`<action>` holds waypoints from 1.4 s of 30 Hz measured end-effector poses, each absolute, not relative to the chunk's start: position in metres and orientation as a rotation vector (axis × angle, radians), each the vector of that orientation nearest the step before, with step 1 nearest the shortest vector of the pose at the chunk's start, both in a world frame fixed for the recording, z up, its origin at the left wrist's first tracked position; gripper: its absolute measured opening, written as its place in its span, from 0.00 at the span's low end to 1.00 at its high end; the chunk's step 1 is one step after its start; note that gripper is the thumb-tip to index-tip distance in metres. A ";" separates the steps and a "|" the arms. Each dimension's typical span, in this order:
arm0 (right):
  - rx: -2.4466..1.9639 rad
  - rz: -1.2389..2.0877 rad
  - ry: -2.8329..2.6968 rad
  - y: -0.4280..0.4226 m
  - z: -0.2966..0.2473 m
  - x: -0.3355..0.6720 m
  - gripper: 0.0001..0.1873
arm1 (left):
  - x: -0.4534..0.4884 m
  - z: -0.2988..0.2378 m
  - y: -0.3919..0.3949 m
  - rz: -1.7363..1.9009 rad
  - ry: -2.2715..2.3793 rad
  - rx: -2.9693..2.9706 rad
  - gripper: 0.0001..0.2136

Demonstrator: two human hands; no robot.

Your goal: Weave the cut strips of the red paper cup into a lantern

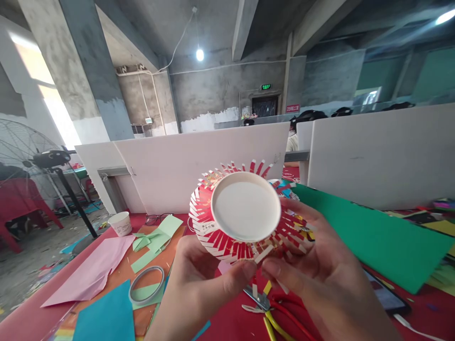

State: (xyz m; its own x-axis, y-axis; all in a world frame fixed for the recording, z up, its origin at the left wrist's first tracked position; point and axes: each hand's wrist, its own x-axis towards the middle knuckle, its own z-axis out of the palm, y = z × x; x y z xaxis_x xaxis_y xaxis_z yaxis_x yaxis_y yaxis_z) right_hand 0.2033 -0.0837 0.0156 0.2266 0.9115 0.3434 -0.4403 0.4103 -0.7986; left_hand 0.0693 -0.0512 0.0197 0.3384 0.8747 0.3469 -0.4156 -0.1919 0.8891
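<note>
Between my two hands is a paper cup with its round white base facing me. Its wall is cut into many narrow red and white strips that splay outward around the base. My left hand grips the strips at the lower left, thumb near the bottom edge. At the lower right, my right hand pinches strips between thumb and fingers, and the thumbs nearly meet below the base. Some fingers are hidden behind the strips. Under my hands lie tools with red and yellow handles, partly covered by the right hand.
On the red table are a paper cup, glasses, pink paper, light green paper, blue paper and a tape roll. Right: a green sheet and a phone. White partitions stand behind; a fan left.
</note>
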 end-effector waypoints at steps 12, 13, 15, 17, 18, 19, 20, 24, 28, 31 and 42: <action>-0.878 0.553 -1.228 -0.089 0.009 0.217 0.09 | 0.069 0.020 -0.045 1.346 0.586 1.432 0.04; -0.902 0.415 -1.305 -0.089 0.008 0.217 0.08 | 0.070 0.019 -0.046 1.324 0.572 1.394 0.02; -0.951 0.219 -1.376 -0.089 0.008 0.216 0.10 | 0.071 0.019 -0.047 1.292 0.557 1.351 0.01; -0.983 0.130 -1.409 -0.090 0.009 0.214 0.10 | 0.073 0.020 -0.047 1.291 0.548 1.311 0.01; -0.989 0.103 -1.422 -0.091 0.010 0.214 0.10 | 0.073 0.020 -0.047 1.298 0.535 1.292 0.03; -0.993 0.086 -1.435 -0.091 0.011 0.213 0.10 | 0.073 0.020 -0.047 1.300 0.523 1.278 0.03; -0.993 0.072 -1.451 -0.092 0.011 0.212 0.10 | 0.074 0.020 -0.047 1.298 0.519 1.266 0.03; -0.982 -0.048 -1.541 -0.093 0.011 0.212 0.12 | 0.076 0.018 -0.046 1.267 0.470 1.244 0.03; -0.938 -0.269 -1.674 -0.093 0.009 0.215 0.11 | 0.077 0.018 -0.048 1.261 0.450 1.220 0.03; -0.929 -0.390 -1.687 -0.094 0.006 0.216 0.11 | 0.077 0.018 -0.050 1.284 0.456 1.262 0.02; -0.925 0.152 -1.364 -0.090 0.012 0.207 0.09 | 0.076 0.022 -0.054 1.404 0.569 1.440 0.03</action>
State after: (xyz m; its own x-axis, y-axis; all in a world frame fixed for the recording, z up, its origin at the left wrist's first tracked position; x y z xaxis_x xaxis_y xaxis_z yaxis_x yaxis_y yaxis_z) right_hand 0.2069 -0.0903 0.0122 0.2544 0.5911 0.7655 0.4075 0.6523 -0.6391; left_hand 0.0763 -0.0535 0.0224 0.2140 0.8639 0.4559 -0.3022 -0.3852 0.8720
